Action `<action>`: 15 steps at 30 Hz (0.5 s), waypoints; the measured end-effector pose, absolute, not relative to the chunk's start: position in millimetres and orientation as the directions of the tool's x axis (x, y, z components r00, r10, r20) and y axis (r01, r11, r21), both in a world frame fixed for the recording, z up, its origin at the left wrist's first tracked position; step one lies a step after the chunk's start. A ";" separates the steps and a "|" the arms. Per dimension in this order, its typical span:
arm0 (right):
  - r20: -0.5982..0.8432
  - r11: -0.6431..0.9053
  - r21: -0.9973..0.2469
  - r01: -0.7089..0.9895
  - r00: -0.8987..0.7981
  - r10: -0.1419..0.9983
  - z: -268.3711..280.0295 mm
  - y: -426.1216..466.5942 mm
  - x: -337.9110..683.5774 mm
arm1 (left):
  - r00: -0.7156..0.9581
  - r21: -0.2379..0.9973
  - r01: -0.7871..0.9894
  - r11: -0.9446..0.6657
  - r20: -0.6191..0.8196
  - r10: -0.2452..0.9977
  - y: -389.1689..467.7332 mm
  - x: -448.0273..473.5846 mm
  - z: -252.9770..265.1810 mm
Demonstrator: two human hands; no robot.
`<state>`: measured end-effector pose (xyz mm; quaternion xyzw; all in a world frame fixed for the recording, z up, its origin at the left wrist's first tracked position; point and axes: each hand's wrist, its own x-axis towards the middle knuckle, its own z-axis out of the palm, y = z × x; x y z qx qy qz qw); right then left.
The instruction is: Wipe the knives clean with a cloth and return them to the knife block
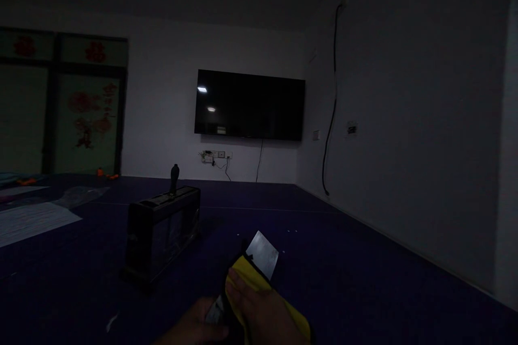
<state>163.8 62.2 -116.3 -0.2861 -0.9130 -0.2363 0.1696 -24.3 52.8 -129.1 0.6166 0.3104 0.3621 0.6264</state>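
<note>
Low in the head view, my left hand (198, 323) is closed on the near end of a flat silver metal piece (264, 254). Its far end sticks out beyond a yellow cloth with a dark edge (254, 274). My right hand (265, 310) presses this cloth over the middle of the metal, fingers bent around it. The cloth hides most of the metal, so its exact kind cannot be told. To the left stands a narrow black box-shaped case (162, 237). On its top a dark handle, like a screwdriver's (174, 177), points upward.
The dark purple surface (315, 291) carries small white scraps. White sheets (36, 221) and clear plastic (81, 195) lie at the left, with orange items (107, 174) farther back. A television (251, 105) hangs on the far wall. A black cable (331, 129) runs down the right wall.
</note>
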 end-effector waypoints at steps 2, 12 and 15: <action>0.475 0.721 0.275 0.636 -0.742 0.473 -117.5 64.1 166.6 | 0.565 0.994 -0.097 -0.039 0.087 0.820 52.0 -24.1 -127.9; 0.395 0.754 0.365 0.545 -0.825 0.405 -115.9 58.0 161.9 | 0.526 0.998 -0.056 0.003 0.027 0.850 58.2 -28.4 -140.5; 0.396 0.728 0.256 0.636 -0.756 0.521 -111.3 57.9 163.4 | 0.517 1.000 -0.021 -0.010 0.020 0.856 60.8 -30.4 -142.4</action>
